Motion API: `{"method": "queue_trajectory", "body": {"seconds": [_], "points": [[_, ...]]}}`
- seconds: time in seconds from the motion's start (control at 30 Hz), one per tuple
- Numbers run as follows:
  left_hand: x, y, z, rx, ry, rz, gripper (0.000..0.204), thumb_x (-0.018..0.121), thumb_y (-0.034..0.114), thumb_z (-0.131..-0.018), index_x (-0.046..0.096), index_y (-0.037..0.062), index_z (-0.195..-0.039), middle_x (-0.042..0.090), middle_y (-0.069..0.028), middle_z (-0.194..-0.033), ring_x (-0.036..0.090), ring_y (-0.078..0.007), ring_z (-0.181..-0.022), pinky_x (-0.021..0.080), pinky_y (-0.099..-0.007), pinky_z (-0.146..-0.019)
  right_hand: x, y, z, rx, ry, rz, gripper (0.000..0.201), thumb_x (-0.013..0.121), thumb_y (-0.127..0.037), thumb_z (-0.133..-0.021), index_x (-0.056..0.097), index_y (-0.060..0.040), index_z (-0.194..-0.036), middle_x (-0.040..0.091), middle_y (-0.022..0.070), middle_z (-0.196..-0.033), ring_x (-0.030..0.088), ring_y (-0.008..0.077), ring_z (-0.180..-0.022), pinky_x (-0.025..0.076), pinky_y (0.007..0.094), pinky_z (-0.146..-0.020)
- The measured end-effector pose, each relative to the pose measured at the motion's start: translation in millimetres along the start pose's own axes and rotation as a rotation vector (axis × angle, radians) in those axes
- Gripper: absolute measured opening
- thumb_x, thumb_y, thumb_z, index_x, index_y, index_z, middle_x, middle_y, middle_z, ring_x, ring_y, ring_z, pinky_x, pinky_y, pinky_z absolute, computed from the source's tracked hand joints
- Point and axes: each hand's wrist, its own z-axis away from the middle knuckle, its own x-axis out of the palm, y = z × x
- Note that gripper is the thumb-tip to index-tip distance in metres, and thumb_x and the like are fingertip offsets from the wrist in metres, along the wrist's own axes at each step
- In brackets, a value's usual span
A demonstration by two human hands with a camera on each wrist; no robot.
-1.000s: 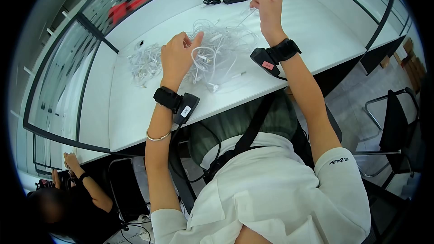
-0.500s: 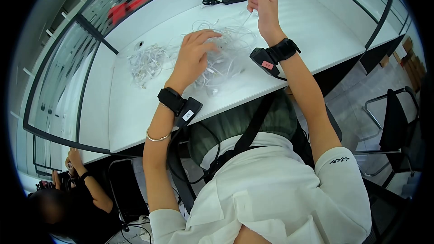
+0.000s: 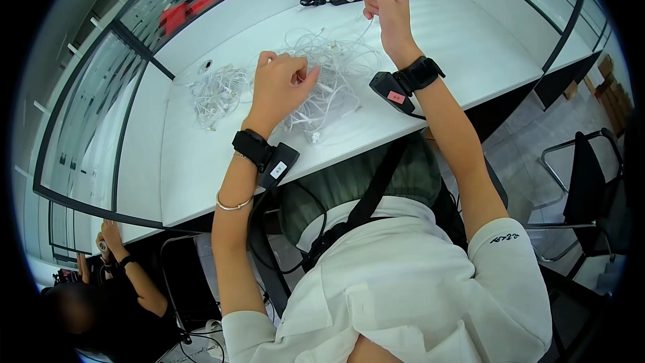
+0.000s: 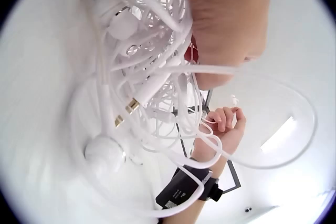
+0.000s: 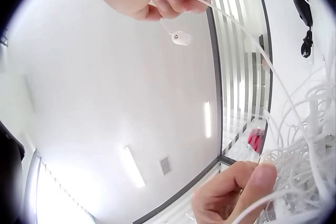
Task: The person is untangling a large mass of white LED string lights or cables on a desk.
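A tangled heap of white wired earphones [image 3: 332,97] lies on the white desk. My raised right hand [image 3: 393,13] pinches one white earphone cable [image 5: 252,37], which runs down to the heap. An earbud [image 5: 180,38] dangles beyond its fingers. At the left side of the heap is my left hand [image 3: 279,87], fingers curled and thumb and forefinger pinching at the cables; its fingertips are partly hidden. Close to it in the left wrist view hang a gold-tipped plug [image 4: 126,113] and a loose earbud [image 4: 105,155].
Another smaller pile of white cables [image 3: 218,94] sits to the left, near a round desk hole [image 3: 206,65]. A black device with a bundled cord [image 3: 312,1] lies at the back. Low partitions [image 3: 269,10] border the desk. Another person's arm [image 3: 138,275] shows at lower left.
My left hand has moved right across the heap, with its fingers first spread, then curling in again. My right hand has shifted slightly left, keeping its hold on the cable.
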Motion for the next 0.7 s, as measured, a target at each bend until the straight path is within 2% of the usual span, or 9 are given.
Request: {"method": "queue_trajectory", "body": {"seconds": [0.13, 0.23, 0.27, 0.37, 0.4, 0.47, 0.57, 0.67, 0.7], "points": [[-2, 9, -5, 0.205, 0.207, -0.115, 0.012, 0.070, 0.006, -0.073, 0.059, 0.0093, -0.076, 0.055, -0.0030, -0.087, 0.049, -0.0205, -0.078, 0.034, -0.0325, -0.085, 1, 0, 1, -0.001, -0.006, -0.001, 0.015, 0.056, -0.020, -0.092, 0.055, -0.0057, -0.096, 0.036, -0.0064, -0.060, 0.029, 0.0040, -0.051, 0.032, 0.0231, -0.049], [1, 17, -5, 0.174, 0.140, 0.064, 0.019, 0.063, -0.004, -0.073, 0.060, 0.0072, -0.088, 0.053, -0.0033, -0.109, 0.051, -0.0242, -0.098, 0.036, -0.0352, -0.091, -2, 4, -1, -0.006, 0.001, 0.005, 0.015, 0.056, -0.020, -0.092, 0.055, -0.0056, -0.096, 0.036, -0.0063, -0.060, 0.029, 0.0041, -0.051, 0.032, 0.0234, -0.049], [1, 15, -7, 0.217, 0.100, 0.187, 0.031, 0.051, -0.013, -0.075, 0.058, 0.0055, -0.098, 0.058, -0.0048, -0.104, 0.056, -0.0239, -0.100, 0.041, -0.0340, -0.091, -2, 4, -2, -0.005, 0.006, 0.005, 0.015, 0.056, -0.019, -0.092, 0.055, -0.0056, -0.096, 0.036, -0.0062, -0.060, 0.029, 0.0041, -0.051, 0.032, 0.0235, -0.049], [4, 9, 0, -0.022, -0.227, 0.480, 0.033, 0.044, -0.016, -0.074, 0.059, 0.0036, -0.097, 0.062, -0.0071, -0.094, 0.060, -0.0211, -0.091, 0.045, -0.0306, -0.082, -1, 3, -2, -0.020, 0.032, -0.003, 0.014, 0.055, -0.019, -0.091, 0.054, -0.0052, -0.095, 0.032, -0.0060, -0.059, 0.026, 0.0044, -0.050, 0.033, 0.0240, -0.048], [7, 8, 0, -0.027, -0.182, 0.467, 0.030, 0.043, -0.013, -0.075, 0.059, 0.0026, -0.095, 0.062, -0.0088, -0.085, 0.061, -0.0178, -0.082, 0.046, -0.0291, -0.077, -4, 4, -3, -0.033, 0.022, -0.008, 0.014, 0.055, -0.019, -0.092, 0.054, -0.0057, -0.095, 0.038, -0.0049, -0.060, 0.032, 0.0050, -0.051, 0.036, 0.0242, -0.050], [4, 7, -1, -0.061, -0.174, 0.482, 0.026, 0.047, -0.011, -0.075, 0.059, 0.0029, -0.094, 0.062, -0.0082, -0.086, 0.060, -0.0175, -0.081, 0.045, -0.0286, -0.076, -13, 10, -8, -0.057, 0.001, -0.020, 0.014, 0.056, -0.021, -0.093, 0.054, -0.0067, -0.095, 0.050, -0.0026, -0.064, 0.044, 0.0063, -0.054, 0.041, 0.0247, -0.055], [4, 4, -2, 0.038, -0.112, 0.410, 0.021, 0.053, -0.005, -0.075, 0.059, 0.0035, -0.093, 0.061, -0.0073, -0.085, 0.058, -0.0176, -0.078, 0.044, -0.0284, -0.074, -25, 5, -12, 0.008, -0.132, -0.208, 0.019, 0.051, -0.021, -0.096, 0.052, -0.0062, -0.108, 0.050, 0.0002, -0.068, 0.048, 0.0076, -0.057, 0.045, 0.0239, -0.055], [3, 5, -3, 0.071, -0.085, 0.357, 0.022, 0.060, 0.000, -0.074, 0.059, 0.0064, -0.094, 0.061, -0.0054, -0.084, 0.057, -0.0198, -0.078, 0.043, -0.0313, -0.074, -6, 7, -11, -0.084, 0.107, -0.129, 0.013, 0.051, -0.020, -0.097, 0.050, -0.0087, -0.101, 0.036, -0.0046, -0.061, 0.031, 0.0040, -0.048, 0.036, 0.0217, -0.045], [2, 7, -4, 0.058, -0.086, 0.349, 0.023, 0.063, 0.001, -0.073, 0.059, 0.0078, -0.094, 0.061, -0.0047, -0.084, 0.057, -0.0208, -0.078, 0.043, -0.0327, -0.075, -6, 5, -10, -0.088, 0.122, -0.127, 0.013, 0.051, -0.020, -0.097, 0.050, -0.0087, -0.101, 0.037, -0.0043, -0.061, 0.032, 0.0042, -0.049, 0.036, 0.0217, -0.046]]}}
